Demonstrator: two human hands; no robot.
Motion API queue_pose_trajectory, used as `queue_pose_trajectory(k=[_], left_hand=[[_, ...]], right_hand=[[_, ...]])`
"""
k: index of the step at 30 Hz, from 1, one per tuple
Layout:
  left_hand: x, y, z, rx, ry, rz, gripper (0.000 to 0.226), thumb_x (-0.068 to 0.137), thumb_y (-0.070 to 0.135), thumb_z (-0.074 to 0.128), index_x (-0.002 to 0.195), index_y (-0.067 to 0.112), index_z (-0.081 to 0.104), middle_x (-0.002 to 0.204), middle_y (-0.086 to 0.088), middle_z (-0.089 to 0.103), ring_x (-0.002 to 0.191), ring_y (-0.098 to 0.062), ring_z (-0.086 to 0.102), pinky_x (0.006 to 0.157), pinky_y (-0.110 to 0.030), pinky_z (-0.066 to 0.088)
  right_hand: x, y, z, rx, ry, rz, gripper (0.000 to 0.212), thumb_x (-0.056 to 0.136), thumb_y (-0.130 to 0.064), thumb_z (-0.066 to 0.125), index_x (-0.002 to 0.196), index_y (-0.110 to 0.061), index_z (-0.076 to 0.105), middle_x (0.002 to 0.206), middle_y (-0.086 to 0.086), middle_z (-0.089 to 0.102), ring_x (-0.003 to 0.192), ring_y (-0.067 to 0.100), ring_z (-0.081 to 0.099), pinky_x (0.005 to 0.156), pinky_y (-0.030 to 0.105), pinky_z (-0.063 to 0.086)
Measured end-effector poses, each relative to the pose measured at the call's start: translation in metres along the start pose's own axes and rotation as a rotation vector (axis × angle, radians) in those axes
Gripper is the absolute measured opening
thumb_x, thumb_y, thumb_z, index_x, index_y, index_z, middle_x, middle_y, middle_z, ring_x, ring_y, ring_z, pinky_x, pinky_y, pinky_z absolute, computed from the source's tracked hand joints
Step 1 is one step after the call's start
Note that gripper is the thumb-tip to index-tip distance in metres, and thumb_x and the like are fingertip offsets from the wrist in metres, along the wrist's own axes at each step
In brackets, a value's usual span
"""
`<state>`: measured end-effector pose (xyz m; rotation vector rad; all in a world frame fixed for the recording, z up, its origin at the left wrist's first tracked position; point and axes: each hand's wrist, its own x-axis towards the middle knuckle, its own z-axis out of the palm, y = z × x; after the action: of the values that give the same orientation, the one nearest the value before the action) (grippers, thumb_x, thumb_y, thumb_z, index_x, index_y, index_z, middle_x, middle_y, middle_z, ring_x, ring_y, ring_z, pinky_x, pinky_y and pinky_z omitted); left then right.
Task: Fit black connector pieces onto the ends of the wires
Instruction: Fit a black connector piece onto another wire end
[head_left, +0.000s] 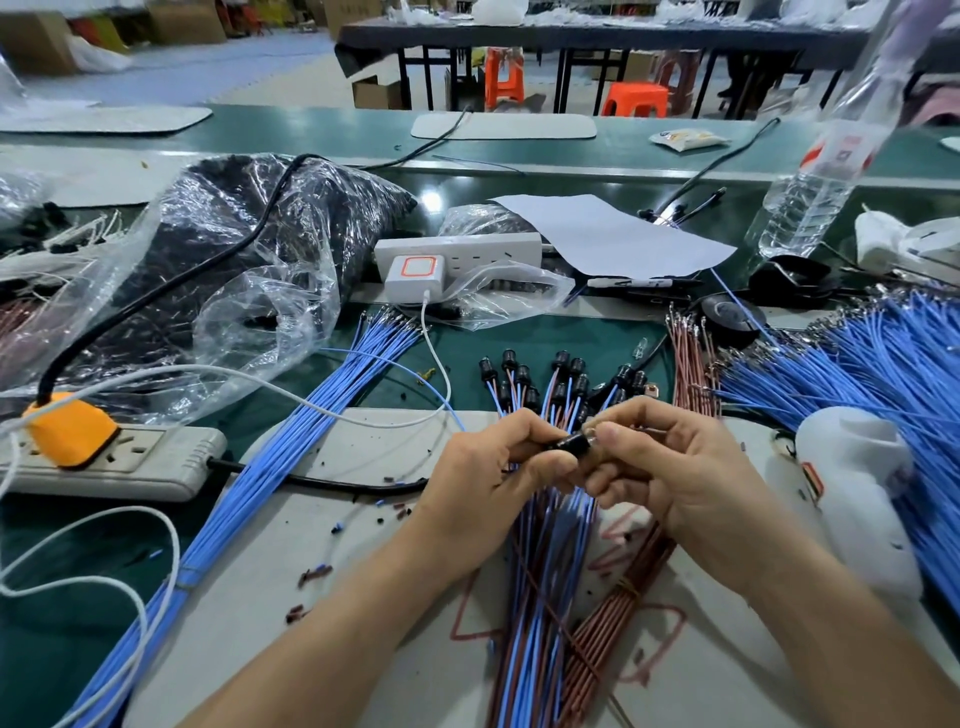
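Both hands meet at the centre of the frame over the pale mat (337, 545) on the desk (322, 140). The left hand (493, 467) has its fingers curled round the left end of a black connector piece (577, 445), where the wires seem to enter. The right hand (670, 483) pinches the other end between thumb and forefinger. Braced from both sides like this, the housing likely cannot slip while a wire end is pushed home, though the fingers hide whether one is seated. Just beyond the hands, fitted connectors (561, 374) fan out with their heads pointing away and their mixed wires (545, 597) running back under the hands, which keeps finished work apart from stock. Bare blue wires (311, 441) lie in a diagonal bundle at left, more blue wires (857, 374) at right and brown wires (691, 358) between, all within easy reach. A clear plastic bag (249, 249) of dark parts sits at upper left, its mouth open toward the worker, probably the connector supply
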<state>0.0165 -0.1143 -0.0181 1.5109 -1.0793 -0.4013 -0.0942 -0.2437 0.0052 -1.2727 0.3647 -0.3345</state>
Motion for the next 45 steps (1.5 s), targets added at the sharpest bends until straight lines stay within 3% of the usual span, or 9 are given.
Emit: queue_pose_trajectory(k=[7,13,17,21,27,32,37,41,45], left_hand=[[-0.005,0.000,-0.003,-0.030,-0.025,0.001,0.019,0.087,0.005,0.060,0.084,0.024,0.057,0.064,0.020,0.066,0.063,0.007,0.062,0.064,-0.006,0.044],[-0.004,0.003,-0.001,-0.033,-0.021,0.015,0.005,0.081,0.025,0.056,0.086,0.024,0.058,0.069,0.022,0.068,0.065,0.006,0.064,0.065,-0.006,0.045],[-0.003,0.003,0.001,-0.018,-0.015,0.016,0.006,0.084,0.018,0.058,0.085,0.023,0.059,0.068,0.021,0.068,0.063,0.007,0.063,0.063,-0.006,0.045],[-0.005,0.003,0.000,0.060,-0.019,0.041,0.028,0.089,-0.001,0.058,0.091,0.027,0.060,0.067,0.022,0.068,0.065,0.008,0.063,0.065,-0.004,0.045],[-0.004,0.001,-0.001,0.111,-0.019,0.066,0.017,0.088,0.025,0.052,0.102,0.032,0.060,0.061,0.015,0.065,0.061,0.000,0.063,0.068,-0.010,0.047],[-0.003,-0.002,-0.003,0.225,-0.020,0.087,0.023,0.094,0.013,0.053,0.105,0.033,0.059,0.054,0.013,0.056,0.054,-0.001,0.054,0.062,-0.010,0.043],[-0.005,-0.001,-0.002,0.307,-0.038,0.120,0.023,0.093,0.019,0.049,0.108,0.012,0.064,0.059,0.017,0.052,0.054,-0.003,0.050,0.057,-0.017,0.042],[-0.006,0.001,-0.003,0.293,-0.017,0.120,0.020,0.092,0.019,0.048,0.103,0.013,0.064,0.071,0.013,0.064,0.068,-0.007,0.062,0.069,-0.025,0.051],[-0.009,0.001,-0.001,0.283,0.021,0.129,0.019,0.090,0.018,0.053,0.101,0.012,0.067,0.078,0.005,0.070,0.068,-0.017,0.066,0.067,-0.036,0.051]], right_hand=[[0.000,0.006,0.005,0.022,-0.013,-0.015,0.009,0.072,-0.009,0.066,0.070,-0.001,0.061,0.067,0.021,0.066,0.055,0.023,0.064,0.052,0.024,0.054],[-0.002,0.006,0.004,0.010,-0.031,-0.014,0.014,0.075,-0.011,0.065,0.076,0.001,0.058,0.066,0.018,0.066,0.055,0.022,0.064,0.051,0.024,0.053],[-0.002,0.004,0.003,-0.017,-0.071,-0.039,0.022,0.075,-0.016,0.066,0.084,0.003,0.059,0.064,0.014,0.065,0.055,0.021,0.063,0.053,0.024,0.053],[0.000,0.008,0.002,-0.068,-0.049,-0.101,0.020,0.083,-0.011,0.060,0.091,0.007,0.057,0.065,0.012,0.065,0.055,0.021,0.061,0.054,0.024,0.052],[0.002,0.013,0.002,-0.068,-0.027,-0.127,0.005,0.090,0.001,0.053,0.089,0.004,0.057,0.065,0.008,0.065,0.056,0.017,0.063,0.055,0.023,0.053],[0.003,0.014,0.003,-0.101,0.000,-0.139,0.007,0.091,0.004,0.053,0.087,0.002,0.058,0.062,0.009,0.065,0.054,0.016,0.062,0.053,0.022,0.052],[0.000,0.007,-0.004,-0.341,-0.048,-0.115,0.007,0.092,-0.005,0.058,0.086,-0.002,0.061,0.062,0.006,0.065,0.052,0.015,0.058,0.048,0.022,0.047],[-0.001,0.006,-0.003,-0.549,-0.080,-0.156,0.021,0.093,-0.021,0.058,0.078,-0.009,0.061,0.053,-0.003,0.059,0.045,0.008,0.051,0.044,0.017,0.040],[-0.001,0.008,0.000,-0.616,-0.095,-0.200,0.030,0.096,-0.026,0.052,0.074,-0.006,0.055,0.050,-0.007,0.049,0.046,0.006,0.045,0.047,0.017,0.036]])
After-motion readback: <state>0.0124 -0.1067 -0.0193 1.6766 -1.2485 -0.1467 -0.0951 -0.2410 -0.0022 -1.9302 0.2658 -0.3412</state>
